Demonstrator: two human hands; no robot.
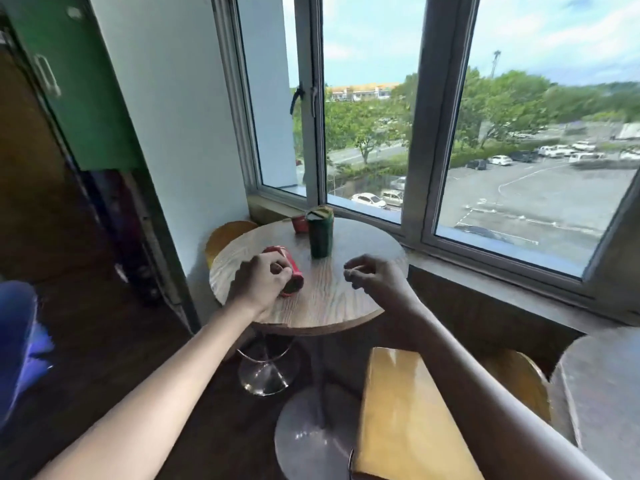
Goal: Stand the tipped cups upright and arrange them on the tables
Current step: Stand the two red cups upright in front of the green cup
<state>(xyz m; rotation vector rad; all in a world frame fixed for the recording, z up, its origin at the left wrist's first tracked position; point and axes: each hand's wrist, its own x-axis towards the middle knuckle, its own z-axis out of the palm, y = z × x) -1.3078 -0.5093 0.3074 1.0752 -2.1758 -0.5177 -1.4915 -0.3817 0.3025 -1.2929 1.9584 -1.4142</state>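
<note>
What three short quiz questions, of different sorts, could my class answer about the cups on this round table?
1. True or false: the red cup under the left hand lies on its side.
2. Which thing stands upright in the middle of the table? A) green cup B) blue bowl C) glass bottle
3. Fill in: the right hand holds ____.

Key
1. True: it lies tipped, and the left hand is closed around it.
2. A: the green cup stands upright; a small red cup sits behind it, nearer the window.
3. Nothing: it hovers loosely curled above the table.
</note>
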